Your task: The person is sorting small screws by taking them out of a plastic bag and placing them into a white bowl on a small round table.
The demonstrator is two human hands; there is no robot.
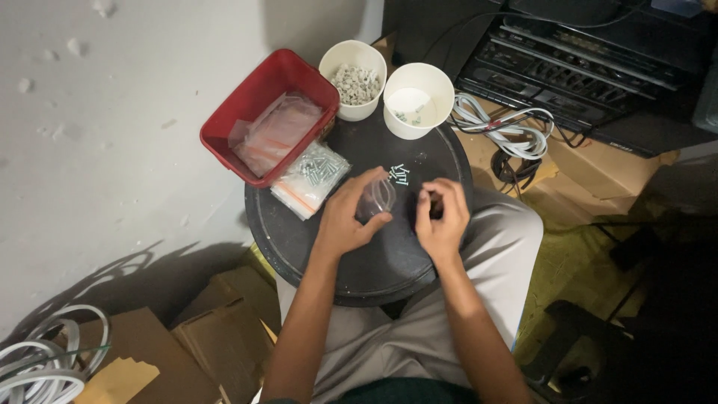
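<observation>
Left hand (345,217) grips a small clear plastic bag (376,197), thumb and fingers closed around it, just above the round black desk (374,258). Right hand (441,213) sits just beside it, fingertips pinched together on something too small to make out. Loose screws (400,174) lie just beyond both hands. Further out from the left hand: a filled screw bag (313,176), a red bin (258,101) of empty bags, two white cups (419,86).
</observation>
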